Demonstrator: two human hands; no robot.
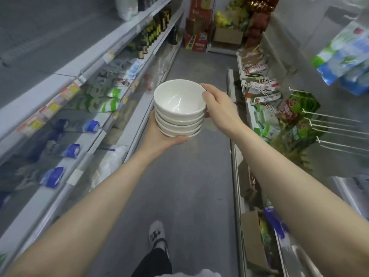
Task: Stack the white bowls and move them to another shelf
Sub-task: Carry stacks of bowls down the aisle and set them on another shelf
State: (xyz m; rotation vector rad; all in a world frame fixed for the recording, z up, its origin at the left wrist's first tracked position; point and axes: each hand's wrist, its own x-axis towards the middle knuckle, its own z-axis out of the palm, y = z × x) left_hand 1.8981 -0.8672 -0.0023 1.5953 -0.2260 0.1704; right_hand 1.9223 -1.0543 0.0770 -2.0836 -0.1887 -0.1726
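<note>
A stack of several white bowls (pixel 179 108) is held in mid-air over the aisle floor, nested one in another, the top bowl empty. My left hand (pixel 159 136) cups the stack from below, thumb curled under the bottom bowl. My right hand (pixel 217 105) grips the right side of the stack, thumb on the top bowl's rim. Both arms are stretched forward.
White shelves (pixel 79 124) on the left hold bagged goods and dark bottles. On the right, a shelf (pixel 237 176) and peg hooks (pixel 335 134) carry snack packets. Cardboard boxes (pixel 196 40) stand at the aisle's far end. My foot (pixel 156 234) is on the grey floor.
</note>
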